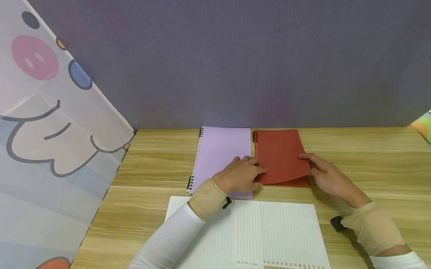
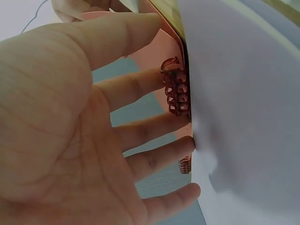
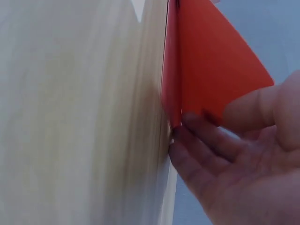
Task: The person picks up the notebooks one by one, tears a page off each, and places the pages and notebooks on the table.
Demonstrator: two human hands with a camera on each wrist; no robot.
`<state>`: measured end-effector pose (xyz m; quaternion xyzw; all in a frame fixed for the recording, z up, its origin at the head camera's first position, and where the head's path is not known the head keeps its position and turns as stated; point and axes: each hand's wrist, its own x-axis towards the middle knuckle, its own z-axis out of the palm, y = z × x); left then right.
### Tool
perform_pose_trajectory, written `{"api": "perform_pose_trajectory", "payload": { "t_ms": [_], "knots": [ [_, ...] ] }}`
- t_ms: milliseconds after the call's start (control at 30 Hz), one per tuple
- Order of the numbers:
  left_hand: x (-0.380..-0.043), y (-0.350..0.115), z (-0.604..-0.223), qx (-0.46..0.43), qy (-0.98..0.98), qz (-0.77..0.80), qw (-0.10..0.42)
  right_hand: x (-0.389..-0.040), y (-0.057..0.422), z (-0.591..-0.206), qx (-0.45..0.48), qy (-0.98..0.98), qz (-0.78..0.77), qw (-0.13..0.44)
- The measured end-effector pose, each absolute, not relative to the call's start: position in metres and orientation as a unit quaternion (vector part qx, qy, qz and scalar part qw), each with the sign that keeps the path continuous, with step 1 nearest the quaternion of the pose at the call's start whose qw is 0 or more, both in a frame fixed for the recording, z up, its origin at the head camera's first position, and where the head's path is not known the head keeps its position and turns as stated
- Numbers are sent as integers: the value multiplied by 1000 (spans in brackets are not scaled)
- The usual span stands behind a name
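A red spiral notebook (image 1: pixel 278 154) lies at the back of the table, its cover raised along the right side. My right hand (image 1: pixel 324 174) pinches that cover between thumb and fingers; in the right wrist view the red cover (image 3: pixel 211 56) stands away from the part below. My left hand (image 1: pixel 240 174) rests at the notebook's lower left corner, fingers extended, over the edge of a purple spiral notebook (image 1: pixel 221 156). The left wrist view shows the red binding coil (image 2: pixel 176 89) right at the left fingertips.
Loose lined sheets (image 1: pixel 287 233) with torn hole edges lie overlapping in front of the notebooks, partly under the left forearm. A grey panel (image 1: pixel 244 56) rises behind the wooden table (image 1: pixel 380 164). A cartoon-printed wall (image 1: pixel 55 139) stands at left.
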<state>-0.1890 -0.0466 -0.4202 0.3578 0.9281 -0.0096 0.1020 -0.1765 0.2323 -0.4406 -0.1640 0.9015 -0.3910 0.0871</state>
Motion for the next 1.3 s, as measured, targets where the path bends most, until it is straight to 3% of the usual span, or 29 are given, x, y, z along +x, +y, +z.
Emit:
{"api": "perform_pose_trajectory", "payload": {
  "t_ms": [333,633,867,1067,1300],
  "knots": [
    [-189,-47,-422,358,929,-27,88,-176,235,-435,-154,920,-356,60],
    [-192,-48,-423,347,932,-30,98,-171,226,-442,-268,923,-269,58],
    [-192,-46,-424,345,931,-30,113,-166,226,-447,-283,930,-223,70],
    [-192,-49,-419,349,929,21,124,-167,230,-446,-285,930,-222,67],
    [-190,-66,-395,378,913,119,95,-169,230,-448,-285,930,-224,67]
  ]
}}
